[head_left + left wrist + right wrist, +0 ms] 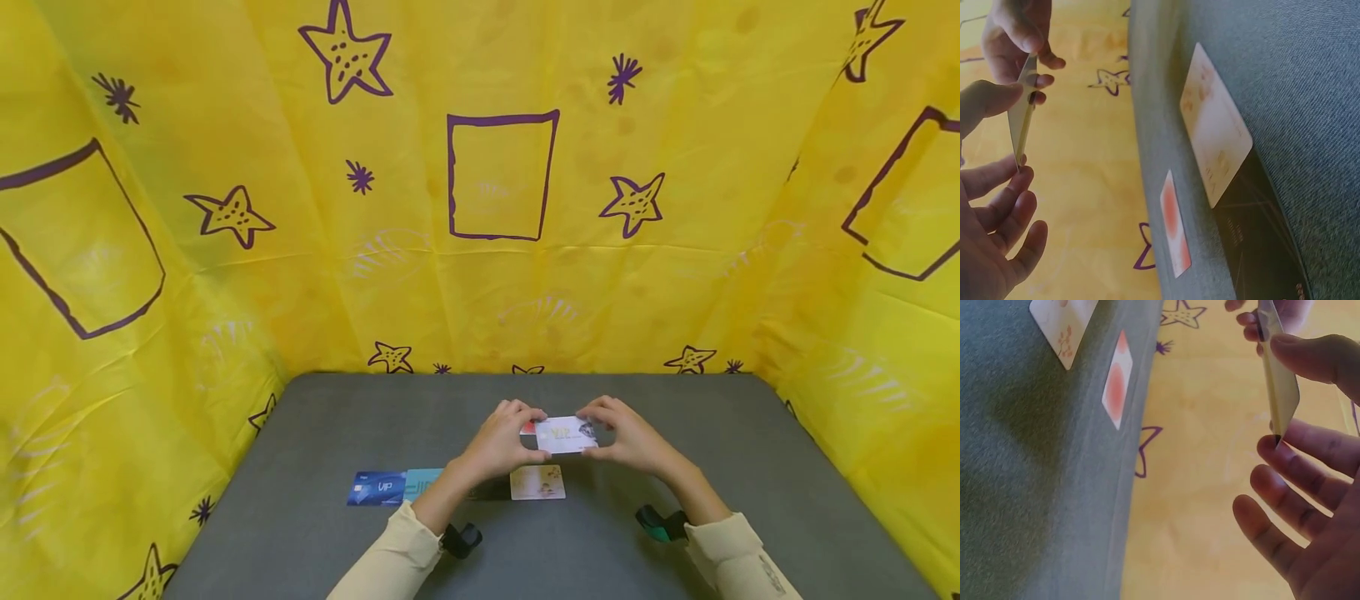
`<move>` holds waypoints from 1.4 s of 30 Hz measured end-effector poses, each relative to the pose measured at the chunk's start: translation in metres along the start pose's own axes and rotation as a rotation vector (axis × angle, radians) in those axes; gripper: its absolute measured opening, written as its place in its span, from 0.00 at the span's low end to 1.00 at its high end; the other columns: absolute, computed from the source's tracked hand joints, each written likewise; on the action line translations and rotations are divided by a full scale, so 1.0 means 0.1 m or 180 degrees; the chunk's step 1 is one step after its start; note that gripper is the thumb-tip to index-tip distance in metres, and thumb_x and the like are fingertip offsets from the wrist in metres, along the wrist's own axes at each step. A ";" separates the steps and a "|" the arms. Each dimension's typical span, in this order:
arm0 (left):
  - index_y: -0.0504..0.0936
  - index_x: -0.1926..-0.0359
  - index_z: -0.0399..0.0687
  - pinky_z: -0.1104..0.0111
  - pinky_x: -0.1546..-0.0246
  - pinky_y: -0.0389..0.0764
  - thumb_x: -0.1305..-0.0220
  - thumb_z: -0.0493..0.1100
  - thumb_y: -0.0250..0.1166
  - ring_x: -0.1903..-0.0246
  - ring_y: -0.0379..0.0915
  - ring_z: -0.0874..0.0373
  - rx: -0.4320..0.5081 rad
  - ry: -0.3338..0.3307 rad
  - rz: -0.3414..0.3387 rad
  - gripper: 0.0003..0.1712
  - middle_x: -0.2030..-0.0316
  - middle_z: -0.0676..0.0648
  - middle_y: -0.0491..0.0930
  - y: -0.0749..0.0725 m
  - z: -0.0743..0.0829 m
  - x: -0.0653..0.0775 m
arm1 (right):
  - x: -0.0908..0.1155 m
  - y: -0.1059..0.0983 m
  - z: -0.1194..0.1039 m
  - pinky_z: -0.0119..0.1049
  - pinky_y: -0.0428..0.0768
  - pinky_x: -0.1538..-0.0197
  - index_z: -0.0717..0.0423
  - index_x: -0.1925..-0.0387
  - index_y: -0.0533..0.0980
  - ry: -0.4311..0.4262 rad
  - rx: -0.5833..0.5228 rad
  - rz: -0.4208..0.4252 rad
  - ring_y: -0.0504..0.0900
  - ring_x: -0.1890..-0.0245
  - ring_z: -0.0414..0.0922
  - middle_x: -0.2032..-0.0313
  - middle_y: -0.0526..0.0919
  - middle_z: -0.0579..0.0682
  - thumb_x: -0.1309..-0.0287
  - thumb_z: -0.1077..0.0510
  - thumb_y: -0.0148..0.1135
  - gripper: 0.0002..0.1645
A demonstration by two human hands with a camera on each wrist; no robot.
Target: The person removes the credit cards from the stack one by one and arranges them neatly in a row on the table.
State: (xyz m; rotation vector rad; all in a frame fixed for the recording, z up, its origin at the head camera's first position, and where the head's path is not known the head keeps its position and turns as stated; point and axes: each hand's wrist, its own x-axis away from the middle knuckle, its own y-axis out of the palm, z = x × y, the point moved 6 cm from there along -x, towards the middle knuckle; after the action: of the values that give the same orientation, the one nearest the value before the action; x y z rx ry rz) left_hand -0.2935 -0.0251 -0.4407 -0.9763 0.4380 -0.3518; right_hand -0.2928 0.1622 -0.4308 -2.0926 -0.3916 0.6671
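A white VIP card (566, 435) is held up over the grey table between both hands. My left hand (501, 442) pinches its left end with thumb and fingers. At the opposite end, my right hand (633, 440) pinches the card the same way. Both wrist views show the card (1020, 115) nearly edge-on, raised above the cloth. Behind it lies a white and red card (1175, 224), mostly covered in the head view. Nearer to me, a cream and gold card (537, 482) ends a row and overlaps a dark card (1260, 231).
Further left in the row are a blue VIP card (377, 488) and a teal card (422, 481), partly behind my left forearm. The grey tabletop (300, 433) meets a yellow patterned curtain (495, 308) at the back and sides. Dark straps (461, 540) sit at both wrists.
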 end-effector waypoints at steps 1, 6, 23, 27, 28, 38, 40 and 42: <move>0.80 0.45 0.52 0.66 0.52 0.71 0.50 0.55 0.74 0.53 0.67 0.57 -0.0008 -0.0005 -0.0021 0.31 0.52 0.49 0.77 0.02 0.01 -0.01 | 0.01 0.00 0.01 0.39 0.76 0.56 0.57 0.52 0.80 0.0003 -0.0011 -0.0023 0.75 0.57 0.46 0.55 0.79 0.49 0.57 0.55 0.77 0.27; 0.80 0.45 0.53 0.65 0.50 0.72 0.49 0.55 0.74 0.51 0.68 0.56 -0.0044 -0.0028 -0.0104 0.30 0.49 0.50 0.77 0.14 0.03 -0.03 | 0.09 0.02 0.09 0.42 0.78 0.59 0.58 0.53 0.80 0.0000 -0.0081 -0.0092 0.75 0.59 0.46 0.56 0.79 0.51 0.56 0.57 0.77 0.26; 0.81 0.46 0.47 0.72 0.53 0.72 0.52 0.51 0.77 0.55 0.70 0.59 -0.0062 0.0089 -0.0379 0.31 0.52 0.49 0.79 0.63 0.05 -0.15 | 0.31 0.18 0.47 0.35 0.76 0.60 0.60 0.54 0.79 0.0342 -0.0179 -0.0342 0.75 0.60 0.46 0.56 0.79 0.52 0.59 0.57 0.77 0.27; 0.82 0.48 0.46 0.72 0.53 0.71 0.53 0.51 0.77 0.55 0.71 0.59 -0.0129 0.0100 -0.0386 0.30 0.55 0.49 0.80 0.73 0.04 -0.18 | 0.34 0.24 0.55 0.36 0.75 0.59 0.60 0.55 0.79 0.0422 -0.0192 -0.0392 0.75 0.59 0.46 0.56 0.79 0.51 0.60 0.58 0.77 0.27; 0.83 0.49 0.46 0.72 0.53 0.71 0.54 0.52 0.77 0.56 0.71 0.60 -0.0159 0.0100 -0.0390 0.30 0.55 0.49 0.80 0.75 0.03 -0.19 | 0.34 0.26 0.57 0.36 0.75 0.59 0.60 0.55 0.79 0.0431 -0.0196 -0.0413 0.75 0.59 0.46 0.56 0.79 0.51 0.60 0.58 0.77 0.26; 0.85 0.52 0.50 0.72 0.58 0.70 0.56 0.55 0.78 0.59 0.67 0.61 -0.0404 0.0129 -0.0589 0.29 0.58 0.51 0.79 0.88 0.03 -0.18 | 0.39 0.39 0.64 0.33 0.72 0.60 0.60 0.57 0.80 0.0414 -0.0228 -0.0638 0.72 0.62 0.38 0.60 0.79 0.48 0.61 0.56 0.77 0.26; 0.85 0.52 0.51 0.72 0.59 0.70 0.56 0.56 0.78 0.59 0.67 0.61 -0.0460 0.0130 -0.0635 0.29 0.58 0.51 0.79 0.90 0.03 -0.18 | 0.40 0.42 0.65 0.32 0.71 0.61 0.60 0.57 0.80 0.0419 -0.0243 -0.0673 0.71 0.63 0.36 0.61 0.78 0.47 0.62 0.56 0.77 0.26; 0.85 0.52 0.51 0.72 0.59 0.70 0.56 0.55 0.78 0.59 0.67 0.61 -0.0471 0.0094 -0.0669 0.29 0.58 0.51 0.79 0.91 0.02 -0.18 | 0.40 0.45 0.65 0.32 0.71 0.61 0.59 0.57 0.81 0.0406 -0.0191 -0.0702 0.71 0.63 0.36 0.62 0.78 0.46 0.62 0.56 0.77 0.26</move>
State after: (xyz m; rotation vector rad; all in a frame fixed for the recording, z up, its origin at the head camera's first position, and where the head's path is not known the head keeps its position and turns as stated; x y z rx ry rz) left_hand -0.2992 0.0317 -0.5134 -1.1664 0.3930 -0.5296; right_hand -0.2977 0.1993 -0.5104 -2.0967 -0.5661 0.3944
